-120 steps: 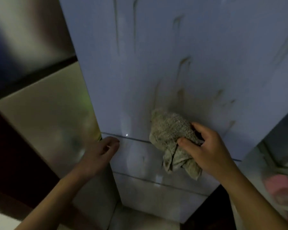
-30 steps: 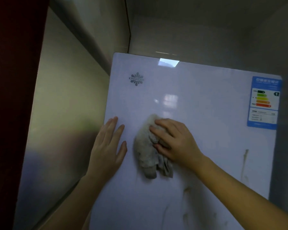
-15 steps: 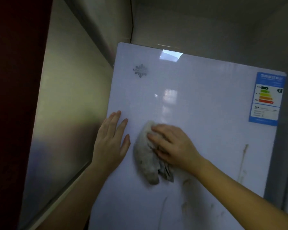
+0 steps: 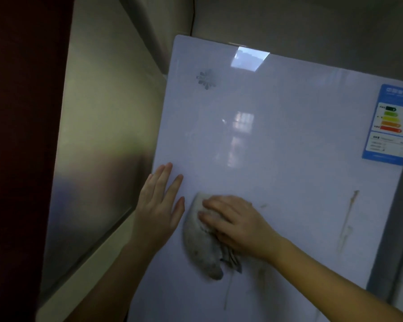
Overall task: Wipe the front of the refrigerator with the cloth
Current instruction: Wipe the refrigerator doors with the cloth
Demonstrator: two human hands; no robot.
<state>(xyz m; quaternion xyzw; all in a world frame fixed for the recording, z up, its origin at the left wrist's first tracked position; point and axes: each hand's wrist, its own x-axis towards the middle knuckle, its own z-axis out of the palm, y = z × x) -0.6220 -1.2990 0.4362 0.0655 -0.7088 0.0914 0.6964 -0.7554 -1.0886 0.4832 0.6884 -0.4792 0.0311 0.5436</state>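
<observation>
Left hand [image 4: 158, 210]: released, fingers straight, flat against the left edge of the white refrigerator [image 4: 277, 147] door, below a faint snowflake logo [image 4: 206, 79]. Just beside it, the bunched grey cloth [image 4: 200, 249] lies against the door, pressed there by the right hand [image 4: 237, 224], fingers stretched across its upper part, not curled round it. Further right: brown drip streak [image 4: 349, 214]; blue energy label [image 4: 390, 126] at the door's upper right

Left hand [image 4: 158, 210], right hand [image 4: 237, 225] bare; both forearms bare to frame edge.
</observation>
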